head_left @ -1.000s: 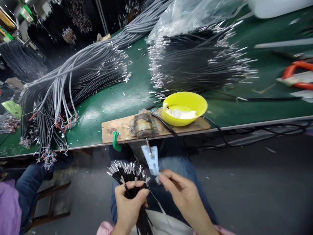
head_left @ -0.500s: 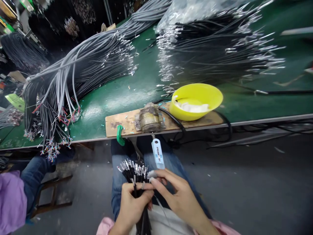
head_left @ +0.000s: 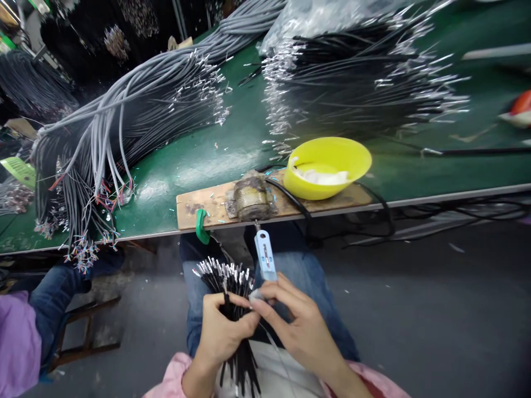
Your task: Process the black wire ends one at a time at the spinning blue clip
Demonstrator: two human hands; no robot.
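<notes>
My left hand (head_left: 226, 331) is wrapped round a bundle of black cables (head_left: 226, 276), whose stripped, silvery ends fan out above the fingers. The cables' lower lengths hang over my lap. Close against it, my right hand (head_left: 294, 318) pinches at the edge of the bundle, thumb and fingers together, with whitish covers on the fingertips. What lies in that pinch is too small to make out. Just beyond my right hand, a light-blue slotted tool piece (head_left: 265, 254) sticks out from the shaft of a small motor (head_left: 253, 199) on a wooden board (head_left: 199, 207).
A green clamp (head_left: 202, 226) grips the board at the table edge. On the board stands a yellow bowl (head_left: 352, 166) with white material inside. Black cables (head_left: 352, 83) and grey cables (head_left: 103, 138) lie piled on the green table (head_left: 166, 166). Another person's purple sleeve (head_left: 19, 337) shows at left.
The whole view has shifted slightly. Both hands stay together at the bundle, and the lower cable ends now spread more below my left hand.
</notes>
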